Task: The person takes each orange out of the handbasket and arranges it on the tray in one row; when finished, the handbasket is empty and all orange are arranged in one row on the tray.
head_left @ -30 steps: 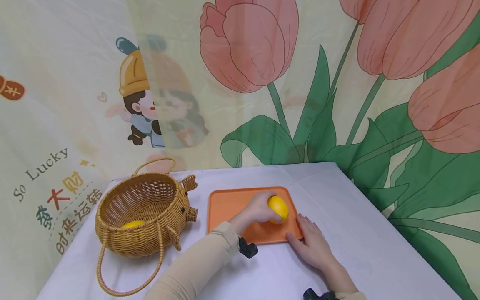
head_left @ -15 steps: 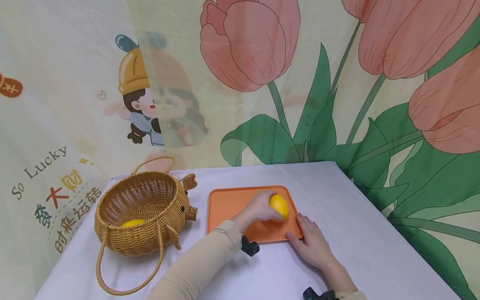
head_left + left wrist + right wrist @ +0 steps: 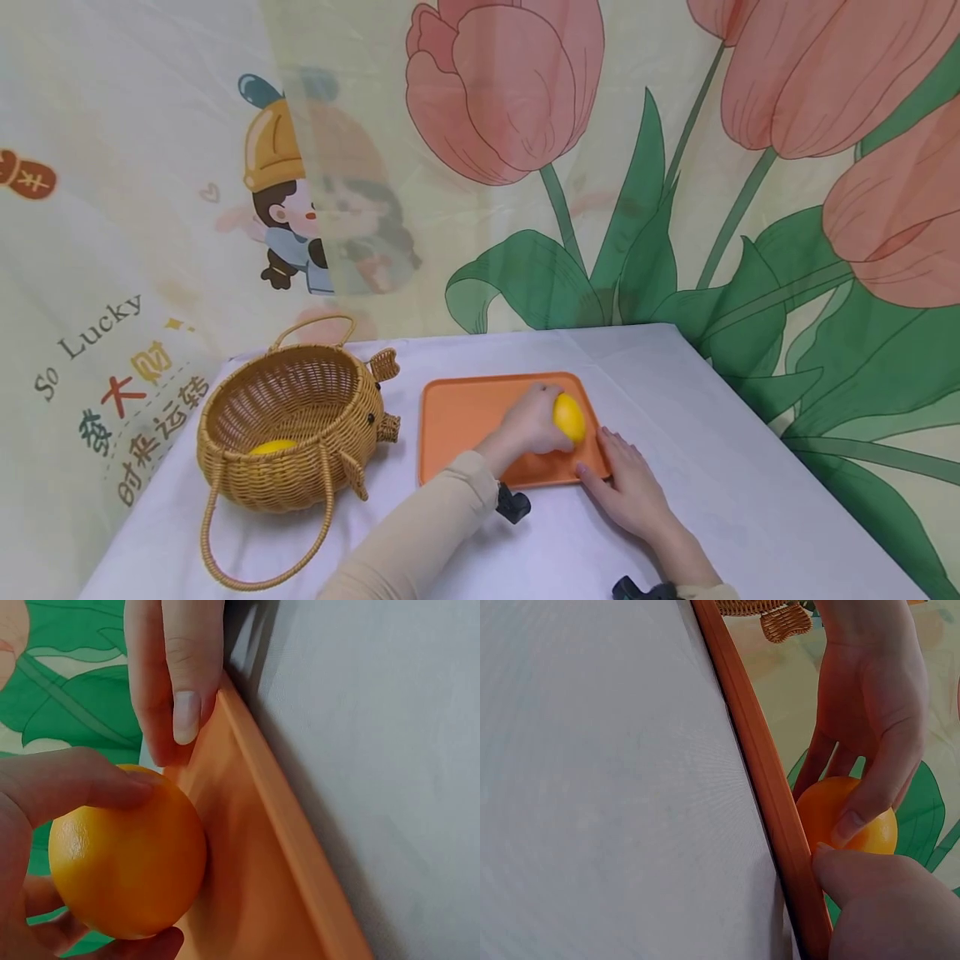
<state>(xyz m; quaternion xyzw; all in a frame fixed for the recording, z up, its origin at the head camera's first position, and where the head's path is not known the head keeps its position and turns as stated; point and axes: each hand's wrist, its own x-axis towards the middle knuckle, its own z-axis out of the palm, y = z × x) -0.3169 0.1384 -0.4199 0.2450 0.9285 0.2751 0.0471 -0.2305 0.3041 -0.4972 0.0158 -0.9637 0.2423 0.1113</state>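
While the right hand (image 3: 628, 492) lies flat beside the orange tray's (image 3: 465, 408) edge, seemingly steadying it, the left hand's (image 3: 528, 423) grip curls around a lemon (image 3: 569, 417) just above that tray.

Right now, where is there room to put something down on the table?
The tray is bare on its left half, and the cloth is free to its right. The right corner is crowded: the left hand grips the orange, the right hand beside it.
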